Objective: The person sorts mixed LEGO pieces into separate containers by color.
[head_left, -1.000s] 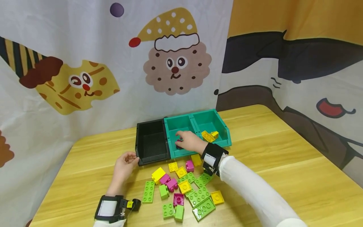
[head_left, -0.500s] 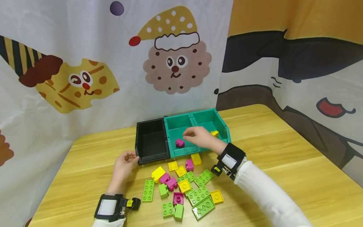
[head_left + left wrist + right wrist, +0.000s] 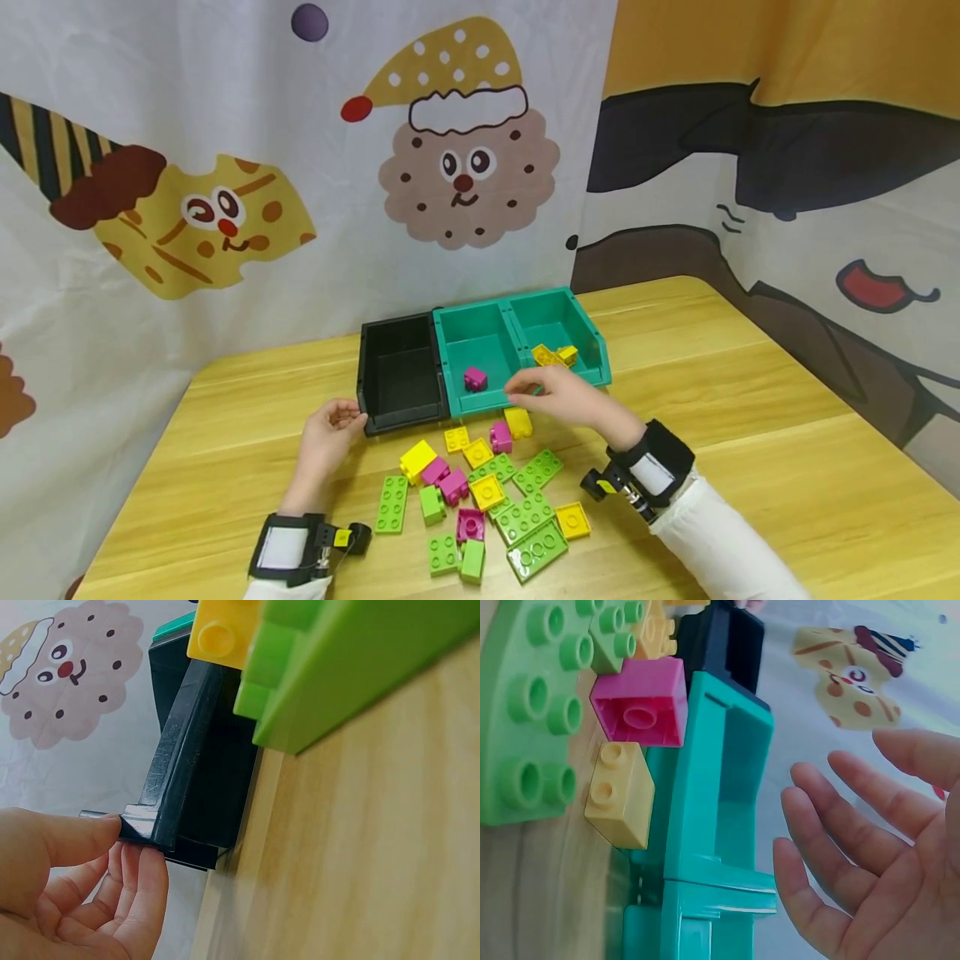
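My left hand (image 3: 330,437) pinches the front left corner of the black bin (image 3: 405,371) between thumb and fingers, as the left wrist view shows up close. My right hand (image 3: 558,396), fingers loosely bent and holding nothing, hovers over the front edge of the teal bins (image 3: 480,333). One magenta brick (image 3: 476,379) lies in the middle bin. Yellow bricks (image 3: 555,356) lie in the right one. Just below my right hand, a yellow brick (image 3: 518,422) and a magenta brick (image 3: 501,437) rest on the table before the bins.
Green, yellow and magenta bricks lie scattered on the wooden table (image 3: 247,467) between my arms, including a long green brick (image 3: 392,505) and a yellow square one (image 3: 573,521). A printed curtain (image 3: 337,275) hangs right behind the bins.
My right hand has let go of the magenta brick in the middle bin, then drawn back to the right and toward me. My left hand has stayed at the black bin's corner.
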`<state>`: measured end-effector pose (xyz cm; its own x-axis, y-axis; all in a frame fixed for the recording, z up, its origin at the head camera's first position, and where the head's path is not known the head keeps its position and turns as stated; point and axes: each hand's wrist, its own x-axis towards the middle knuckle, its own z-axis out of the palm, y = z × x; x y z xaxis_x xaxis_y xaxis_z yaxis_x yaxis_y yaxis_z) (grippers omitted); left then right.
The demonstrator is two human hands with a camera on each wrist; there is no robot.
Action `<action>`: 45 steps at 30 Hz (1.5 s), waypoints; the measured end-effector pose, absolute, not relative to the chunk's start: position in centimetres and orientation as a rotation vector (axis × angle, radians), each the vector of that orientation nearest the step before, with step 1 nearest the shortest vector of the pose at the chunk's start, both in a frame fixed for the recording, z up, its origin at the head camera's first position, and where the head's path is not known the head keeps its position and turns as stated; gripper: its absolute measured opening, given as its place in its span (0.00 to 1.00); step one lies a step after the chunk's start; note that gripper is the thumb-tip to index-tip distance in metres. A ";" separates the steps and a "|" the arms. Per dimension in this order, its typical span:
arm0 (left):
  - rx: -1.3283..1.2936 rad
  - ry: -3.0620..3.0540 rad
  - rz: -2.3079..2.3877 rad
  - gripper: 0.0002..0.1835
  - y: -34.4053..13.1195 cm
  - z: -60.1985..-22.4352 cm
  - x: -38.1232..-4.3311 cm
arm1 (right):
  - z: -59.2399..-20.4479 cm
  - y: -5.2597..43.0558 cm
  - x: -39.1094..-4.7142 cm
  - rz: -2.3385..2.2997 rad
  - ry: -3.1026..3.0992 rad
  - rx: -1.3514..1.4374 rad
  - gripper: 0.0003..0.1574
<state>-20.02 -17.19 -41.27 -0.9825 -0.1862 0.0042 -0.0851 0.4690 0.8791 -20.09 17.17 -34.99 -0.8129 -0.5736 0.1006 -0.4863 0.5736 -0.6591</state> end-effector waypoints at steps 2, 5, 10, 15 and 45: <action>0.242 -2.607 -1.554 0.11 -17.2 -41.3 -20.0 | -35.1 17.5 -19.5 -1.074 2.672 -0.903 0.18; 0.247 -2.616 -1.552 0.11 -17.3 -41.3 -20.0 | -35.5 18.0 -18.9 -1.089 2.680 -0.885 0.17; 0.233 -2.622 -1.532 0.11 -17.2 -41.0 -20.1 | -36.2 18.6 -18.3 -1.085 2.691 -0.886 0.17; 0.212 -2.618 -1.539 0.11 -17.2 -40.8 -20.1 | -36.5 19.0 -18.2 -1.061 2.694 -0.929 0.17; 0.268 -2.619 -1.566 0.11 -17.1 -40.9 -19.9 | -38.2 18.0 -17.5 -0.587 2.564 -0.986 0.28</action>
<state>-19.95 -17.07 -40.86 -0.9816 -0.1895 -0.0225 -0.1095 0.4628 0.8796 -17.54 18.00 -38.23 -0.7059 -0.6912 -0.1551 -0.5549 0.6756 -0.4855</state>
